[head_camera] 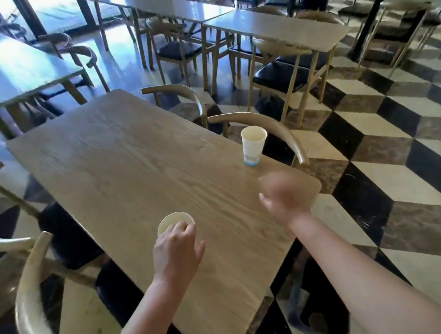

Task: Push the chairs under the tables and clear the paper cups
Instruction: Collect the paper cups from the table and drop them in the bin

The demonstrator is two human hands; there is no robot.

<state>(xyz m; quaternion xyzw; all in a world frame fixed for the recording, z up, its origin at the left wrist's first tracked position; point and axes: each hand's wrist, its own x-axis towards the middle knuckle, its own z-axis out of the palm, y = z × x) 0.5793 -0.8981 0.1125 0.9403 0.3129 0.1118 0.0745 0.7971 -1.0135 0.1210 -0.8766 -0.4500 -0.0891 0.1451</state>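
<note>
A long wooden table (pixel 120 161) runs away from me. Near its close end stands a paper cup (pixel 171 220), and my left hand (pixel 175 251) is wrapped around its near side. A second paper cup (pixel 254 145), white with a blue band at the base, stands upright at the table's right edge. My right hand (pixel 285 195) hovers blurred above the table's right corner, a short way in front of that cup, holding nothing. Two chairs (pixel 267 128) with curved wooden backs sit along the right side; two chairs (pixel 35 311) on the left stand out from the table.
More tables (pixel 275 28) and dark-seated chairs (pixel 283 77) fill the room behind. Another table (pixel 5 73) lies at the far left. A black, white and brown checkered floor (pixel 393 174) spreads to the right.
</note>
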